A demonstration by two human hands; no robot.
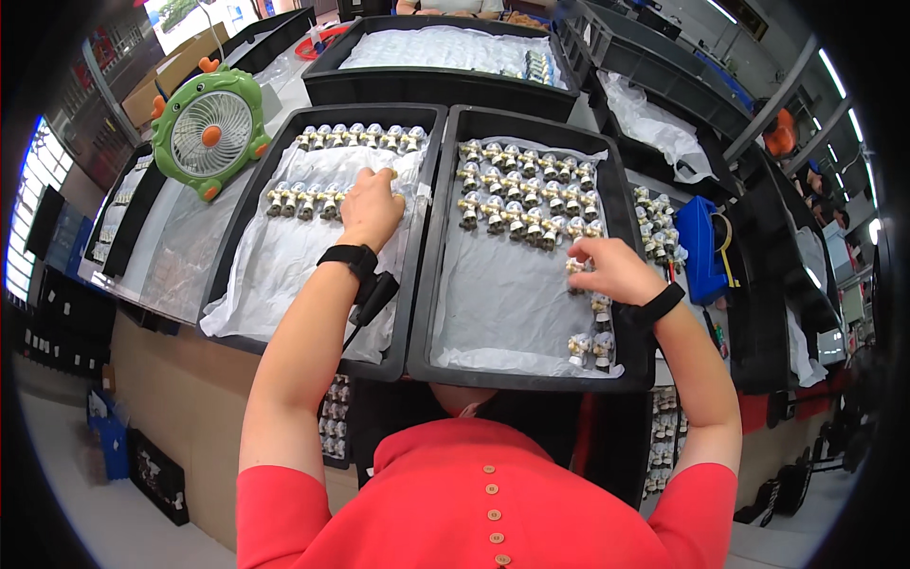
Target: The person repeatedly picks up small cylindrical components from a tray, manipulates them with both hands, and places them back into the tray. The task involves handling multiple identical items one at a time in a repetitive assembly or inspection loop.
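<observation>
Two black trays lined with white sheeting lie side by side before me. Over the left tray (pixel 256 248), my left hand (pixel 373 209) is closed at the right end of a row of small brass-and-white valve fittings (pixel 308 200). A brassy bit shows by its fingertips, but the fingers hide what they hold. At the right side of the right tray (pixel 420 313), thumb and fingers of my right hand (pixel 614 269) are closed around a valve fitting (pixel 574 269). Several rows of like fittings (pixel 531 190) fill the far part of this tray, with a few more down its right edge.
A green animal-shaped fan (pixel 210 133) stands left of the trays. Behind them is another black tray (pixel 441 90) with sheeting. To the right are more fittings (pixel 654 223), a blue bin (pixel 700 248) and stacked dark crates (pixel 654 66). A person (pixel 450 8) sits at the far side.
</observation>
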